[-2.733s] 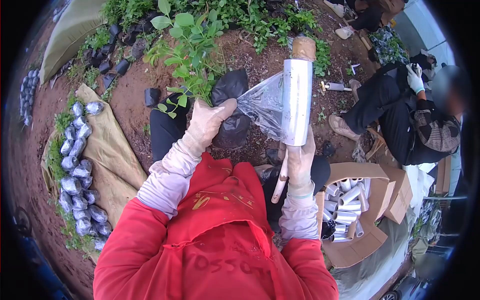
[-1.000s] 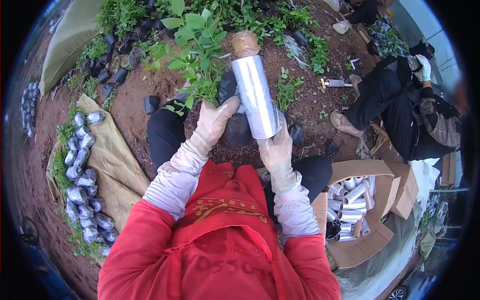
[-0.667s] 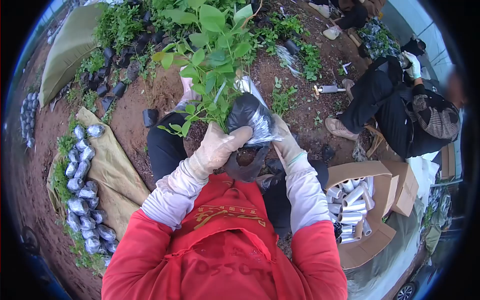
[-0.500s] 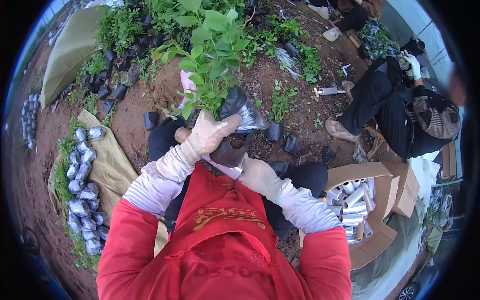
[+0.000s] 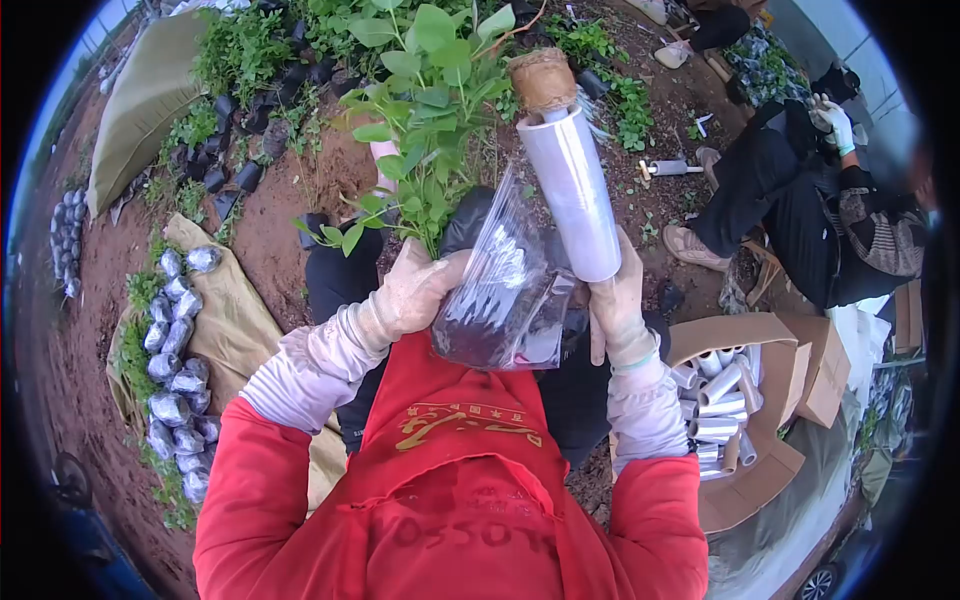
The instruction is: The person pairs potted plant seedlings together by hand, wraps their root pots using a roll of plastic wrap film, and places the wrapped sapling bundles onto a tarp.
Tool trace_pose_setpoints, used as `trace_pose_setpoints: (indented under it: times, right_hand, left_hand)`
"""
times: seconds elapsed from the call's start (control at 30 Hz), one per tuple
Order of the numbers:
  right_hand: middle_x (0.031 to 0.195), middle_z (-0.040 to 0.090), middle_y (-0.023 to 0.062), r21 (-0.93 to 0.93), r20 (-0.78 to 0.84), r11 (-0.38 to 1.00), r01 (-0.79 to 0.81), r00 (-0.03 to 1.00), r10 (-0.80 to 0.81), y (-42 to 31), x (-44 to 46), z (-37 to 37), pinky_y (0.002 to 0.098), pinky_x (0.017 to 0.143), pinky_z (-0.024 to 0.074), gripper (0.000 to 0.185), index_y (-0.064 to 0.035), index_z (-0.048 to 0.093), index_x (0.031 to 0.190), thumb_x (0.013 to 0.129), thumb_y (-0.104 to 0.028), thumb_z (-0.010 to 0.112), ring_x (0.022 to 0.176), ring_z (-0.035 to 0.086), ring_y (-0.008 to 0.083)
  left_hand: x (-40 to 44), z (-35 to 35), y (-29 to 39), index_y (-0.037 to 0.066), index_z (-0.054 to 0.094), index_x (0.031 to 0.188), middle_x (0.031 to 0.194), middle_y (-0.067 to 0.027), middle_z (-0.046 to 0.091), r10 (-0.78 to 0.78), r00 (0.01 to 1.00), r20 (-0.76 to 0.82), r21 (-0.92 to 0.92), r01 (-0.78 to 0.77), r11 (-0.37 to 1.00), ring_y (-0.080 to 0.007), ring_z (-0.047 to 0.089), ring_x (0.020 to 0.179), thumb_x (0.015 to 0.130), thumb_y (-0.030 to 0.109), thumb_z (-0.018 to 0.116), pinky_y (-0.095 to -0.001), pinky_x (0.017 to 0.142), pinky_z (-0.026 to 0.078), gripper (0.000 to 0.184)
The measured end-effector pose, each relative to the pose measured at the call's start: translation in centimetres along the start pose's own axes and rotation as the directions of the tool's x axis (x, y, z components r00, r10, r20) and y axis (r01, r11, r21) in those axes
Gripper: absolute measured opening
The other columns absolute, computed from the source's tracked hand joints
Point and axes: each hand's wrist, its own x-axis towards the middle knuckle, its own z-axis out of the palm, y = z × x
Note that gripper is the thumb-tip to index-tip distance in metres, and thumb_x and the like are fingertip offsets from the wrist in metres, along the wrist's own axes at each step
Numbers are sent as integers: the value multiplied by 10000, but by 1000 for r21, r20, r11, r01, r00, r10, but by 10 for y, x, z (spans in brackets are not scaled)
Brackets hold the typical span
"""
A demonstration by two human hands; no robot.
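Observation:
My left hand point(image 5: 410, 288), in a pale glove, is closed on a bunch of leafy green seedlings point(image 5: 430, 130) near the base of their stems. Beside the stems is a black root bag point(image 5: 468, 220). Clear plastic film point(image 5: 490, 290) stretches loosely across it and toward the roll. My gloved right hand point(image 5: 622, 300) grips the lower end of a roll of stretch film point(image 5: 572, 190), which stands up with a brown, taped-looking handle point(image 5: 541, 80) at its top. Part of the root bag is hidden behind the film.
At right stands a cardboard box point(image 5: 740, 505) holding several film rolls point(image 5: 722, 400). Several wrapped seedling bundles point(image 5: 170, 365) lie at left by a tan cloth point(image 5: 235, 330). Potted seedlings point(image 5: 240, 60) stand beyond. A co-worker point(image 5: 780, 210) sits at right near another film roll point(image 5: 670, 168).
My right hand has moved right and up, and the film roll now stands upright in it. Clear film now spans the root bag. My left hand keeps its hold on the seedlings.

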Motion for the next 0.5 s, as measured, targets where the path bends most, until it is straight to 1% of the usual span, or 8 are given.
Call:
trace_pose_setpoints:
  times: [0.17,0.2,0.23,0.3,0.33,0.4,0.47,0.5]
  right_hand:
    - [704,502,-14,412,175,831,-374,927,331,28,-4,27,203,462,356,481,-33,554,1013,867,-490,587,531,447,54]
    - [713,506,-10,383,217,817,-431,902,374,41,-5,31,217,460,366,406,-36,559,979,877,-428,573,512,446,63]
    - [737,531,3,315,292,846,-430,892,345,58,-8,36,245,494,398,359,-29,558,1011,893,-369,558,553,487,86]
    - [785,582,30,141,489,961,-239,860,143,88,-36,53,300,561,463,280,-17,556,1076,925,-250,527,636,569,132]
    - [809,607,43,51,561,987,-150,822,96,80,-48,59,328,595,496,250,-10,555,1109,940,-190,512,677,611,155]
    - [783,632,67,-315,662,945,-92,692,288,54,-58,51,359,590,514,318,-28,542,1155,900,-218,553,660,644,208]
    - [752,642,86,-717,582,585,379,787,205,35,-62,47,378,569,522,388,-44,530,1183,853,-237,596,638,660,249]
    - [742,641,90,-703,627,524,481,767,137,18,-57,41,388,556,522,423,-46,528,1183,823,-250,615,629,659,260]
  left_hand:
    - [-17,11,12,62,618,1209,1179,-102,638,-122,993,-4,-259,117,959,-346,570,1076,784,108,555,-450,1018,352,432]
    - [-15,10,12,63,618,1210,1190,-105,631,11,1000,-15,-172,-13,985,-349,552,1105,782,104,556,-450,1042,328,435]
    - [-11,9,17,64,616,1215,1204,-109,618,-32,999,-2,-241,31,970,-355,537,1126,783,98,555,-454,1053,314,438]
    - [-3,6,26,66,610,1225,1233,-116,594,-119,993,25,-375,120,919,-366,507,1167,784,86,555,-461,1077,287,445]
    - [6,2,20,71,606,1231,1241,-121,587,-42,999,25,-280,48,959,-368,506,1167,787,79,551,-455,1073,294,447]
    - [18,-7,4,91,578,1263,1245,-143,577,180,978,105,93,-190,977,-357,518,1148,851,102,507,-429,1010,359,418]
    - [26,-14,-12,104,556,1286,1233,-151,580,289,947,141,301,-319,899,-355,527,1131,900,125,469,-425,973,396,395]
    - [29,-17,-22,106,548,1293,1219,-149,587,296,946,132,348,-324,880,-359,529,1125,918,136,452,-433,968,400,388]
